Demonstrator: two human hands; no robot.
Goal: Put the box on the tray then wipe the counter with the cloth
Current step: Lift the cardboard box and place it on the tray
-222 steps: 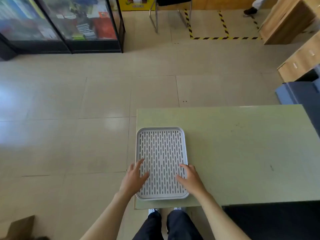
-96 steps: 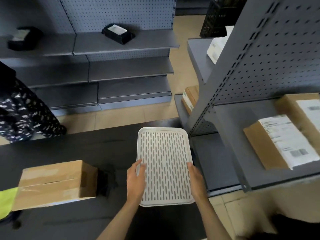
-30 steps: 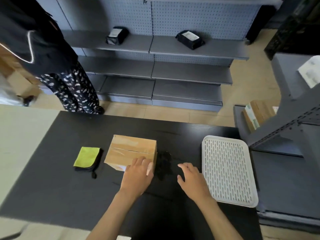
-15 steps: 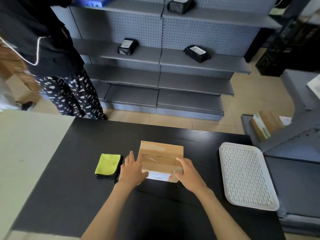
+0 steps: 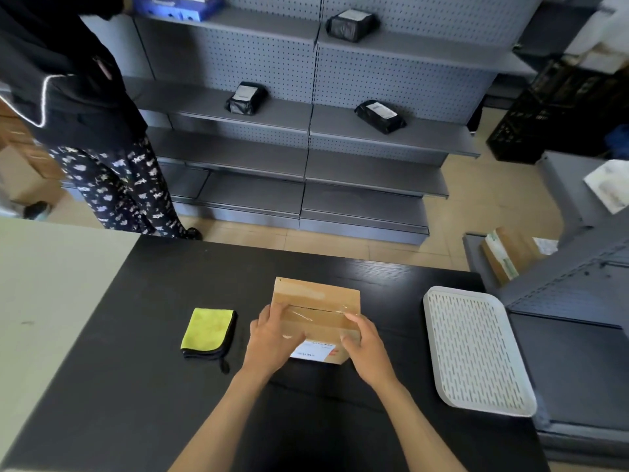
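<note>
A taped brown cardboard box (image 5: 316,301) with a white label on its near side sits in the middle of the black counter (image 5: 143,386). My left hand (image 5: 272,338) grips its left near corner and my right hand (image 5: 367,349) grips its right near corner. A folded yellow-green cloth (image 5: 207,330) with a dark edge lies flat on the counter left of the box, untouched. A white slotted tray (image 5: 476,349) lies empty at the counter's right end, apart from the box.
A person in black with patterned trousers (image 5: 112,185) stands beyond the counter's far left corner. Grey shelving (image 5: 306,131) with black parcels faces me. A pale table (image 5: 44,284) adjoins on the left; another shelf unit with boxes (image 5: 503,253) stands to the right.
Both hands have closed around the near corners of the box. A second ago only the left hand touched it. The view has shifted, with box and tray otherwise in place.
</note>
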